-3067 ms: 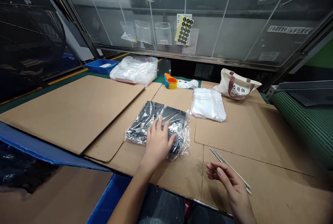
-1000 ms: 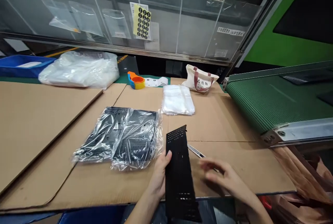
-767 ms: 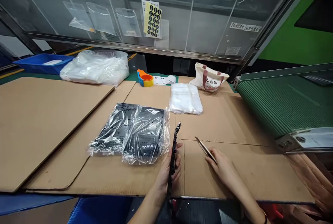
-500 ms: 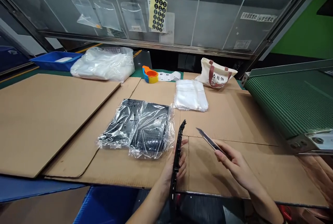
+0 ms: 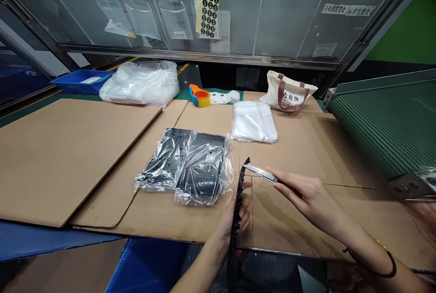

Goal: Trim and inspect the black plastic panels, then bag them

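Note:
My left hand [image 5: 242,216] grips a thin black plastic part [image 5: 236,220], held upright and edge-on near the table's front edge. In my right hand [image 5: 303,193] is a utility knife [image 5: 262,173], its blade pointing left and its tip at the upper end of the black part. Whether blade and part touch is hard to tell. Left of my hands, two black panels [image 5: 200,166] lie in clear plastic wrap, side by side and partly overlapping.
White plastic bags [image 5: 255,121] lie behind my hands, with a cloth bag [image 5: 288,93] beyond. An orange and blue tape holder [image 5: 200,96] and a blue tray [image 5: 81,81] stand farther back. A green conveyor [image 5: 391,125] is at right, a cardboard sheet [image 5: 75,152] at left.
My right hand has brought the knife leftward to the black part's upper end, and the blade now lies flatter. The whole view has shifted slightly.

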Motion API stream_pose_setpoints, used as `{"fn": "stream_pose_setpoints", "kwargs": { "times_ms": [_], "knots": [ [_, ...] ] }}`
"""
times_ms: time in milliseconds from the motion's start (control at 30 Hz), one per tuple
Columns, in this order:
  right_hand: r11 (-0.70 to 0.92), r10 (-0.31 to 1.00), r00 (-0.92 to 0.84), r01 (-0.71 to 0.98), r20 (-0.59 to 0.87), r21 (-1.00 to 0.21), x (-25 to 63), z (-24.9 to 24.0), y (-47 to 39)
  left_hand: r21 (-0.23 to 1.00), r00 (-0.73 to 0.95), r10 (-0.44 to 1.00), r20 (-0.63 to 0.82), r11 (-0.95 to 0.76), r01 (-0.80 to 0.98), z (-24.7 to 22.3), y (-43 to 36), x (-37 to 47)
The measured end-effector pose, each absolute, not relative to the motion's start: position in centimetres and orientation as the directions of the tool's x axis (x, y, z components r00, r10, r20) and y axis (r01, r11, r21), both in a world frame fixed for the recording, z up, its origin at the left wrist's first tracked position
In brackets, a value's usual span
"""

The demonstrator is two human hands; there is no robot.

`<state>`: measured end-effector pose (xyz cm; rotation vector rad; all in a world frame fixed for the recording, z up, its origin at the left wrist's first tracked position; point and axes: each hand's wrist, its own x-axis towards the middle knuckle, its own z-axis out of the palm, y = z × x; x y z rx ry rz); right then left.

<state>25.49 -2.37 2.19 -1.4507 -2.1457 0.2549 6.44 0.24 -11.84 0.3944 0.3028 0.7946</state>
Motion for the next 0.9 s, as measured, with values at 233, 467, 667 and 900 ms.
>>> {"fn": "stream_pose_setpoints", "kwargs": {
  "times_ms": [233,467,667,900],
  "knots": [
    [0.381,0.918,-0.271,0.804,0.288,-0.456,25.5,2.4,-2.9,0.444,0.662,0.737,-0.138,0.643,-0.624,-11.8,0.0,6.5],
    [0.359,0.932,-0.314,0.737,0.18,-0.573,24.5,2.8,-4.0,0.385,0.675,0.734,-0.065,0.643,-0.662,-12.4,0.1,6.8],
    [0.323,0.944,-0.23,0.791,0.237,-0.52,25.4,2.7,-2.7,0.432,0.659,0.737,-0.15,0.649,-0.627,-11.2,0.0,6.5],
    [0.324,0.941,-0.226,0.811,0.25,-0.487,25.7,2.3,-2.6,0.447,0.656,0.734,-0.174,0.653,-0.612,-10.6,0.1,6.4]
  ]
}}
